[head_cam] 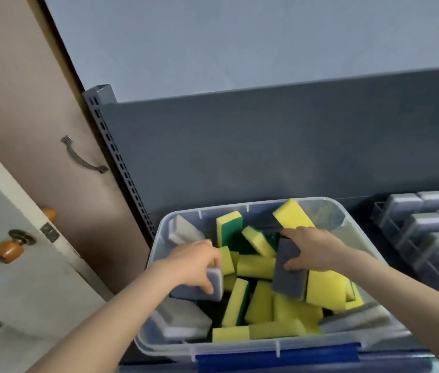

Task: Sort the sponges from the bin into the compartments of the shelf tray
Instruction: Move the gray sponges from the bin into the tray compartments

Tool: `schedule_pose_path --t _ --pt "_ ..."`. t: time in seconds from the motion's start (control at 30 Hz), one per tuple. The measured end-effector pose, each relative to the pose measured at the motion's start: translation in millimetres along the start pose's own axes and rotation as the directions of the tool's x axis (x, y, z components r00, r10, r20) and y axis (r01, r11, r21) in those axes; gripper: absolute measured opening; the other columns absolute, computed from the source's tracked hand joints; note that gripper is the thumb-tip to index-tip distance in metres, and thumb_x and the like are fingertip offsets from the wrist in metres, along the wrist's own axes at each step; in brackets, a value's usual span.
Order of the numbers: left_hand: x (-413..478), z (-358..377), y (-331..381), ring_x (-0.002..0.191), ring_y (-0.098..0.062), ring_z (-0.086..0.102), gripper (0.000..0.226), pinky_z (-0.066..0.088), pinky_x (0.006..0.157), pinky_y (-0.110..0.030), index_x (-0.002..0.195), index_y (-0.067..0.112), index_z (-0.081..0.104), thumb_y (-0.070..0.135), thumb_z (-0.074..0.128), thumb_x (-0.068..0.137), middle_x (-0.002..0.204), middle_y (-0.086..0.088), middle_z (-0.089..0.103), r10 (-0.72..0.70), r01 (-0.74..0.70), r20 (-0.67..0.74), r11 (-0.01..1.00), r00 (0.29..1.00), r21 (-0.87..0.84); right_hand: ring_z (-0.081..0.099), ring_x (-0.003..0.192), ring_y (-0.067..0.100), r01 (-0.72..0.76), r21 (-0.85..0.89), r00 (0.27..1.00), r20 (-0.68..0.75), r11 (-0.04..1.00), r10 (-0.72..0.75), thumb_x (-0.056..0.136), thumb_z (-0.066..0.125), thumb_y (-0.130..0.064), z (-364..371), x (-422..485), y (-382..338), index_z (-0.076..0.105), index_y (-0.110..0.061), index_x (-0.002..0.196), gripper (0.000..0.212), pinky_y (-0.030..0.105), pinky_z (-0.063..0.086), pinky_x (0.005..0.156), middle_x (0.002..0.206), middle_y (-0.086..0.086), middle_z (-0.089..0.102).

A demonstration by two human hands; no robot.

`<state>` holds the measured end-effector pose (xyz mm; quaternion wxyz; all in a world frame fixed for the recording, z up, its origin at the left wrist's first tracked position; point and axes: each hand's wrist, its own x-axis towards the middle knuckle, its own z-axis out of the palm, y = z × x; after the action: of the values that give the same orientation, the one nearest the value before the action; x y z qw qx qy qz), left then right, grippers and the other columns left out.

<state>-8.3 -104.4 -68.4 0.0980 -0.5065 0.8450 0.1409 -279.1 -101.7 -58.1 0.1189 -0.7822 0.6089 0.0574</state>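
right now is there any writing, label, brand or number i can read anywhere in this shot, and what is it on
None: no readable text shows in the head view.
Clear plastic bin: no label or print visible.
Sponges in the bin, such as the grey one in the right hand and the one in the left hand: plain faces, no brand visible.
Shelf tray and the grey sponges in it: no markings visible.
Blue strip on the bin's near edge: blank.

— How is the light?
— Soft and even, rather dim, with no hard shadows; only a darker pocket deep inside the clear bin (156,238).
— Any glare?
— Faint pale sheen along the bin's near rim, nothing blown out.
— Sharpness?
— Soft all over. The tray of grey sponges (428,227) right of the bin is smeared, and the door knob (5,251) left of it is blurry.
— Distortion?
— Wide-angle bending: the shelf upright (113,157) above the bin's left corner leans and straight edges curve.
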Motion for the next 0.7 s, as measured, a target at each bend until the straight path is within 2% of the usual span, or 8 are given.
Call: schedule_pose_path --t 0.07,0.17,0.27,0.4,0.53,0.7 --pt "1.5 -10.8 -4.0 0.075 -0.011 0.047 0.036 0.035 0.057 -0.03 0.083 0.036 0.047 0.047 0.075 0.064 0.083 0.013 0.045 0.004 -0.01 -0.12 0.998 0.993 -0.055 0.054 0.108 0.023 -0.02 0.163 0.996 -0.081 0.986 0.034 0.072 0.072 -0.041 -3.5 -8.5 -6.9 0.037 -0.023 0.139 0.078 0.034 0.048 0.083 0.122 0.001 0.055" --pt "3.6 -32.1 -4.8 0.069 -0.008 0.047 0.034 0.037 0.056 -0.032 0.08 0.036 0.041 0.052 0.069 0.068 0.077 0.014 0.049 -0.015 -0.03 -0.239 0.983 0.971 -0.182 0.056 0.103 0.018 0.012 0.346 0.965 -0.25 0.938 0.08 0.068 0.078 -0.026 -15.0 -23.0 -15.6 0.053 -0.018 0.128 0.066 0.029 0.047 0.084 0.116 0.0 0.061" --pt "3.6 -47.0 -4.8 0.075 -0.008 0.052 0.035 0.044 0.064 -0.035 0.093 0.036 0.046 0.05 0.07 0.071 0.084 0.015 0.054 -0.022 -0.107 -0.38 0.943 0.925 -0.315 0.059 0.091 0.015 0.046 0.409 0.907 -0.4 0.911 0.133 0.062 0.08 -0.023 -25.3 -39.5 -21.1 0.067 -0.021 0.106 0.046 0.026 0.044 0.077 0.099 -0.003 0.068" --pt "3.4 -59.3 0.5 0.091 -0.004 0.057 0.042 0.047 0.074 -0.029 0.111 0.039 0.052 0.042 0.074 0.074 0.101 0.02 0.06 -0.027 -0.275 -0.533 0.834 0.846 -0.479 0.06 0.088 0.011 0.067 0.529 0.841 -0.487 0.846 0.238 0.063 0.08 -0.018 -28.2 -60.7 -22.5 0.066 -0.026 0.107 0.047 0.026 0.046 0.074 0.09 -0.014 0.064" --pt "6.1 -56.6 18.9 0.087 0.0 0.058 0.033 0.046 0.07 -0.024 0.105 0.036 0.057 0.033 0.075 0.077 0.096 0.021 0.063 -0.052 -0.386 -0.586 0.705 0.808 -0.595 0.059 0.09 0.007 0.045 0.579 0.774 -0.536 0.814 0.338 0.066 0.08 -0.018 -25.8 -82.4 -20.7 0.064 -0.026 0.115 0.052 0.02 0.04 0.074 0.095 -0.019 0.062" --pt "12.0 -53.5 47.7 0.084 0.005 0.058 0.033 0.042 0.063 -0.016 0.1 0.038 0.056 0.033 0.077 0.075 0.092 0.029 0.061 0.017 -0.441 -0.581 0.671 0.813 -0.596 0.056 0.088 0.005 0.017 0.602 0.728 -0.554 0.798 0.403 0.066 0.08 -0.017 -26.1 -109.3 -16.3 0.062 -0.027 0.117 0.054 0.018 0.038 0.076 0.098 -0.015 0.062"
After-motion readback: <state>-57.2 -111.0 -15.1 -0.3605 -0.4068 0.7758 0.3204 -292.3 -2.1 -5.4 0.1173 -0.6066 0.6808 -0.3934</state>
